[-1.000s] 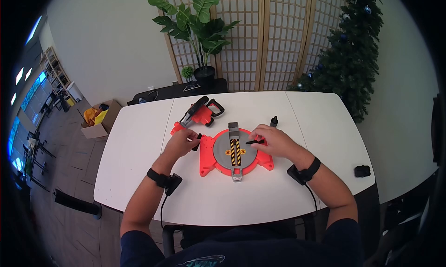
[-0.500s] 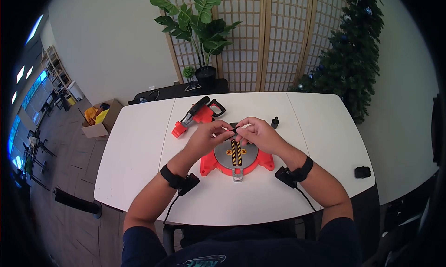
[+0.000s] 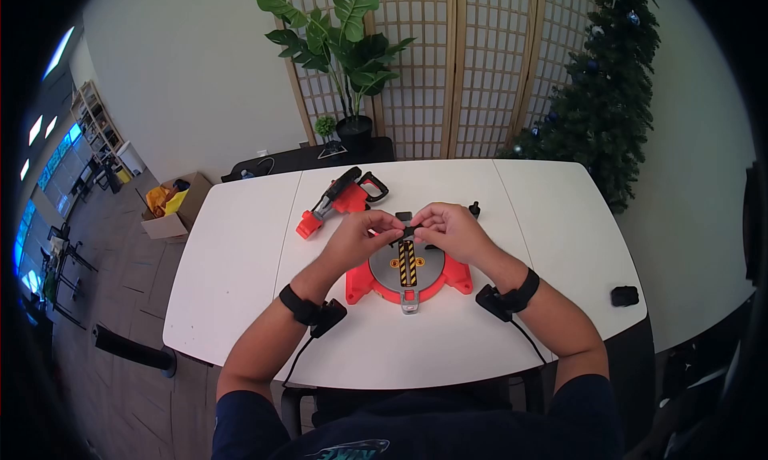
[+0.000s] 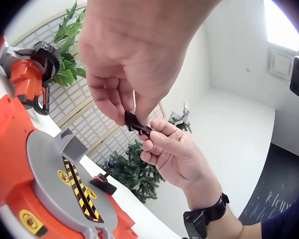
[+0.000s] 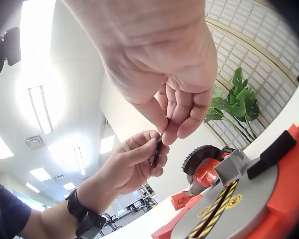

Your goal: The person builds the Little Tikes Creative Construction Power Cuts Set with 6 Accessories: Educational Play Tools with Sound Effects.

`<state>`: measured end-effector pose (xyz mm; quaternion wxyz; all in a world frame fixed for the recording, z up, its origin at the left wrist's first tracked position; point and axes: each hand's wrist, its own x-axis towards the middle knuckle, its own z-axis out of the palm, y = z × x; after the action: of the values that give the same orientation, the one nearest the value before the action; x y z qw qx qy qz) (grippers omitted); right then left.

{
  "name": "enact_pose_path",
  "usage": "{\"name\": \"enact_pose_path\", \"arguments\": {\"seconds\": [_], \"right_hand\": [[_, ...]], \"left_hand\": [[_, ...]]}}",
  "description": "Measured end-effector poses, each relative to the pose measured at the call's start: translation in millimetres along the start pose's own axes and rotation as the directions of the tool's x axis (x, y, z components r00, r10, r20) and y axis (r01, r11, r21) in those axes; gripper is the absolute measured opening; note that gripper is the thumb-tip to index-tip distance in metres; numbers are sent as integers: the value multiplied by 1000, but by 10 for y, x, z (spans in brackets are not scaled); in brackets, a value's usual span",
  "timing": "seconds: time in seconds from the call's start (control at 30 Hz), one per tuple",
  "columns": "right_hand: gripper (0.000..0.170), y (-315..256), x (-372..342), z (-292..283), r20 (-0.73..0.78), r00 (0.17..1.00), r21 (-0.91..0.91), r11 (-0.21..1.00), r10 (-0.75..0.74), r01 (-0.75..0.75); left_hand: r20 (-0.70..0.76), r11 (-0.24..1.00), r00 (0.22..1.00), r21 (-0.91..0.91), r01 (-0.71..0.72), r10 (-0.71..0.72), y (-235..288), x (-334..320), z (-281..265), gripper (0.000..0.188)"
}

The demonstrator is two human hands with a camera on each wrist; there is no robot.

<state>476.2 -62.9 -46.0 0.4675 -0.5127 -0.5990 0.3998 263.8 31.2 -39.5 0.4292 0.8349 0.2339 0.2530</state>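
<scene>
Over the back of a toy saw base [image 3: 364, 282], both hands meet at one small black plastic part [image 4: 136, 124]. The left hand [image 3: 356, 240] pinches its wider end between thumb and fingertips, and the right hand [image 3: 454, 234] pinches the narrower end. The base is red with a round grey turntable [image 3: 382, 266] and a yellow-and-black striped slot. Another black piece [image 5: 271, 154] lies on the turntable, below the right hand. In the head view, the fingers partly cover the held part.
A red and grey toy saw [image 3: 344, 198] with a black handle lies behind the left hand. Beyond the right hand stands a small black piece [image 3: 474, 209], partly hidden. A black object [image 3: 624, 296] sits near the right edge of the white table [image 3: 224, 268].
The hands, apart on either side of the turntable a second ago, have come together above its back. The left hand has brought its black part from the left; the right hand now pinches it too.
</scene>
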Motion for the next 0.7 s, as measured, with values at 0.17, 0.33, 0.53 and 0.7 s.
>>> {"name": "enact_pose_path", "arguments": {"seconds": [0.17,0.33,0.53,0.7], "right_hand": [[20,47,-6,-38,37,999,-62,998,8,-6],[20,265,2,-241,68,998,-395,918,4,24],[21,428,-94,-404,88,994,-591,806,58,5],[21,447,-127,-396,74,994,-646,763,77,-11]], "left_hand": [[25,998,998,13,61,-62,-192,50,-54,13],[-14,988,995,120,101,-101,-379,46,-189,15],[72,956,984,257,139,-162,-731,15,-286,17],[84,940,962,251,232,-260,-778,-31,-274,17]]}}
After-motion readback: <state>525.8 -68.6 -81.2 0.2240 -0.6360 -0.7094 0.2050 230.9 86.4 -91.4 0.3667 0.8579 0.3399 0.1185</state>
